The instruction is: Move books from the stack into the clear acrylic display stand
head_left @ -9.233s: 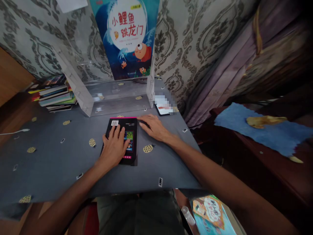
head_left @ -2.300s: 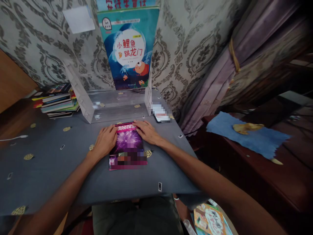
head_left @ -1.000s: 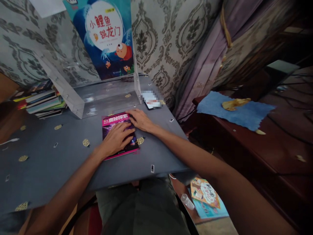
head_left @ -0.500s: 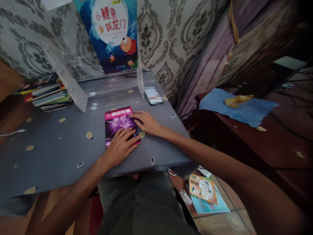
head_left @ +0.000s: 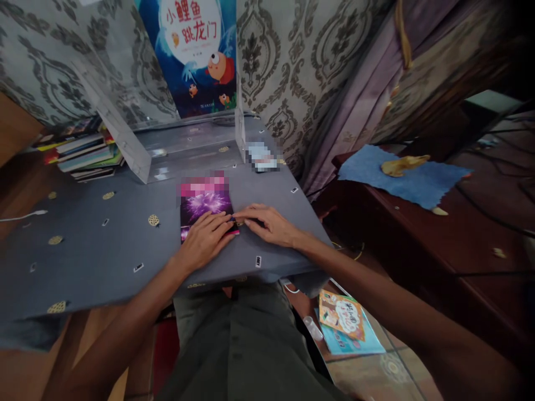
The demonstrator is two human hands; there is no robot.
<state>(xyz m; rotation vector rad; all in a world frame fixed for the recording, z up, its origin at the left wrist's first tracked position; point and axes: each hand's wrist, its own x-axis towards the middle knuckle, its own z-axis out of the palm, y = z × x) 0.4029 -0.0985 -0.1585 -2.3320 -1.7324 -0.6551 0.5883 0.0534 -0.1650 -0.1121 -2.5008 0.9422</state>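
A book (head_left: 204, 202) with a purple firework cover and a pink band lies closed on the grey tablecloth (head_left: 121, 239). My left hand (head_left: 207, 239) rests flat on its lower part, fingers stretched out, covering that part of the cover. From the right, my right hand (head_left: 267, 223) reaches to the book's lower right edge. Its index finger is extended and its tip touches or nearly touches the edge close to my left fingertips; the other fingers are loosely bent, with nothing visible in them.
Behind the book stands a clear acrylic stand (head_left: 134, 150) holding a blue picture book (head_left: 200, 61). A stack of books (head_left: 90, 153) sits at left, a blurred phone-like item (head_left: 262, 156) at right. Books (head_left: 343, 317) lie below the table; a blue cloth (head_left: 371, 172) covers part of a side surface.
My right hand has slid from the book's upper right edge down to its lower right corner. My left hand stays on the cover. The view has shifted slightly.
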